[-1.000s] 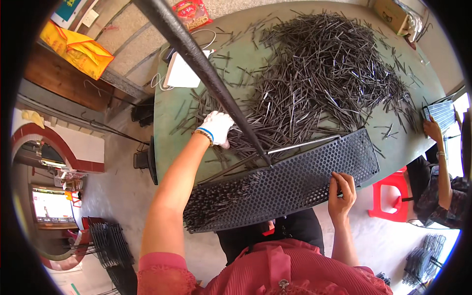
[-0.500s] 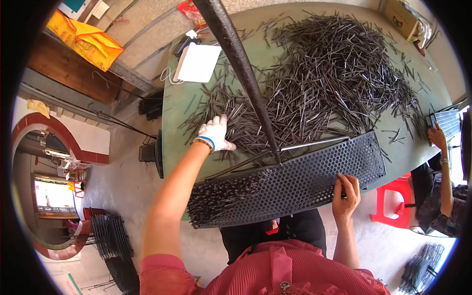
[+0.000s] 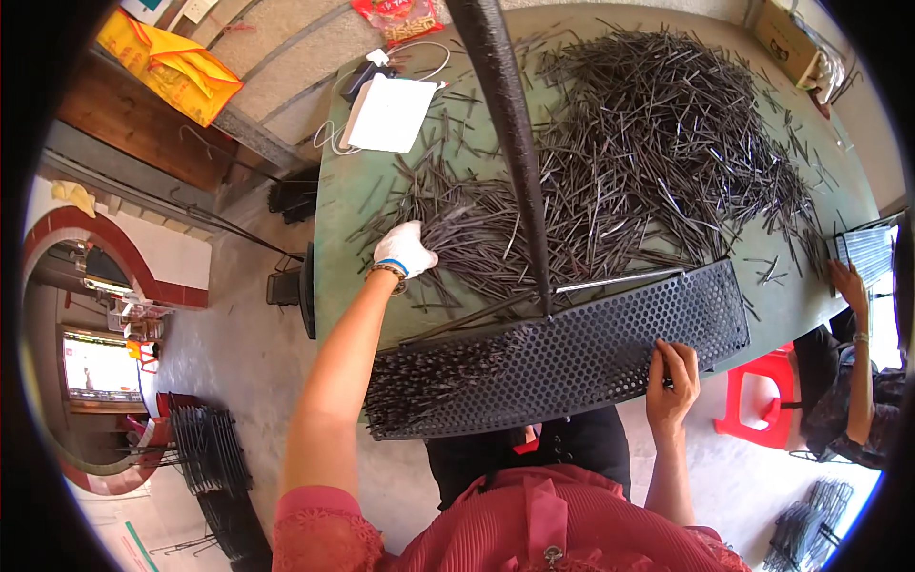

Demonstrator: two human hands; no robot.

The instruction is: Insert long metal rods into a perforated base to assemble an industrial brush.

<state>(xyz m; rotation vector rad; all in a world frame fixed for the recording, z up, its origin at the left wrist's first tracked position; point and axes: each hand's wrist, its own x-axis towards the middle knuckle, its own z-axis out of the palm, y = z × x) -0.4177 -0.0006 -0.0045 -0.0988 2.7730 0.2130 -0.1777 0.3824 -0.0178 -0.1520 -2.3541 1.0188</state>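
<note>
My left hand [image 3: 407, 250], in a white glove, is at the near left edge of a wide pile of thin black sticks [image 3: 658, 133]. Its fingers are curled round a small bunch of these sticks [image 3: 448, 221], which point away from me and look blurred. In front of my body lies a long black perforated panel [image 3: 572, 348], slightly tilted. Many short black sticks [image 3: 429, 377] stand upright in the holes of its left part; the right part shows bare holes. My bare right hand [image 3: 673, 383] grips the panel's near edge on the right, fingertips on top.
A dark metal post [image 3: 510, 143] rises from behind the panel. The green table [image 3: 348, 214] also bears a white pad [image 3: 391, 114], cables and a red packet [image 3: 396, 19]. At right, another person's hand [image 3: 846, 281] touches a light panel near a red stool [image 3: 753, 400].
My left hand, spread over the sticks before, has closed and drawn slightly back to the left with a bunch of sticks. My right hand stays on the panel's edge.
</note>
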